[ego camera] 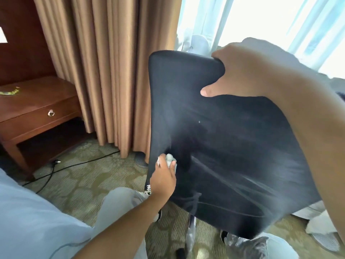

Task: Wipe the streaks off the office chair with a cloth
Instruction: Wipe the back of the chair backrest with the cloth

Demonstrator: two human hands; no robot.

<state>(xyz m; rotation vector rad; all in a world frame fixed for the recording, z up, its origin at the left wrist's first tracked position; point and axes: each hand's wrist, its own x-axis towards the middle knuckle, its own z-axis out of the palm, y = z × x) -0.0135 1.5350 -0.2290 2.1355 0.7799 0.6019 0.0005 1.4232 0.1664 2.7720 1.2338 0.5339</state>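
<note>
Chair (214,146), black and fabric-covered, is filling the centre and right of the head view, its backrest turned toward the camera and tilted, with pale streaks running across the lower half of the dark fabric. The right hand (248,71) is gripping the top right edge of the backrest: the thumb is lying across the near face of the fabric and the fingers are curling over the top edge, out of sight behind it. The left hand (164,176) is reaching in from the lower left and is pressing a small, crumpled, pale grey cloth (169,158) against the lower left part of the backrest, close to its left edge; the fingers are bunched around the cloth, pinching it against the fabric. The cloth is sitting between the fingertips and the chair, touching both. Below the backrest a metallic part of the chair base (191,234) is showing, though blur is making its exact form hard to read. The person's light trouser leg (119,204) and a dark shoe with white laces (148,189) are standing on patterned green carpet (84,176). A black cable (61,168) is trailing across the carpet toward a wooden side table (37,109) with a ring-pull drawer. Tan curtains (112,62) are hanging behind the chair, with sheer curtains (261,19) at a bright window to the right.
</note>
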